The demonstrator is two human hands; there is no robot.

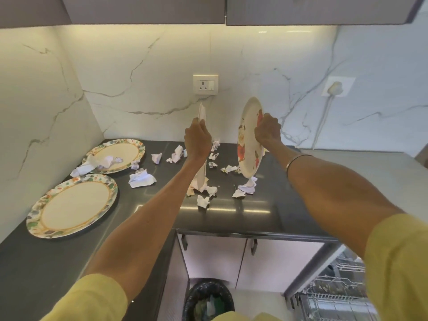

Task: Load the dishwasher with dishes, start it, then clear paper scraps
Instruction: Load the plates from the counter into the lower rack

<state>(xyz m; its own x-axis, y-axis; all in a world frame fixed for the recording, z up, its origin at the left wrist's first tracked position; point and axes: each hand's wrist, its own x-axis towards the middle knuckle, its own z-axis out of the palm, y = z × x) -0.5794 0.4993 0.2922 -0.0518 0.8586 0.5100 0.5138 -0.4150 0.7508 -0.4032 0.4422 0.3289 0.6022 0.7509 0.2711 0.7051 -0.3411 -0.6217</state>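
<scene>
White marble-look wall panels [143, 66] with grey veins wrap the corner, lit from under the grey wall cabinets [301, 10] overhead. Below them runs a dark, glossy L-shaped countertop [231, 212], with pale cabinet doors [261, 260] beneath it and, at the lower right, the open dishwasher [333, 295] with its wire racks showing. A black-lined bin [208, 300] stands on the floor in the angle of the counter. Two large oval plates with leafy borders lie flat on the left run of the counter: the near plate [74, 209] bare, the far plate [115, 155] with crumpled paper resting on its near edge. The person, in yellow sleeves, holds two more plates on edge over the middle of the counter. The left hand [196, 140] grips the rim of a thin white plate [202, 113], seen edge-on, its lower edge down among the scraps. The right hand [267, 130], a thin bangle on that wrist, curls its fingers over the rim of a flowered plate [249, 140], tilted, its bottom edge near the counter. Crumpled paper scraps [141, 179] lie scattered across the counter around and between both plates. On the wall sit a white socket and switch [205, 84] and, further right, a plugged-in outlet [334, 88] with its cord hanging down. No writing is legible anywhere.
</scene>
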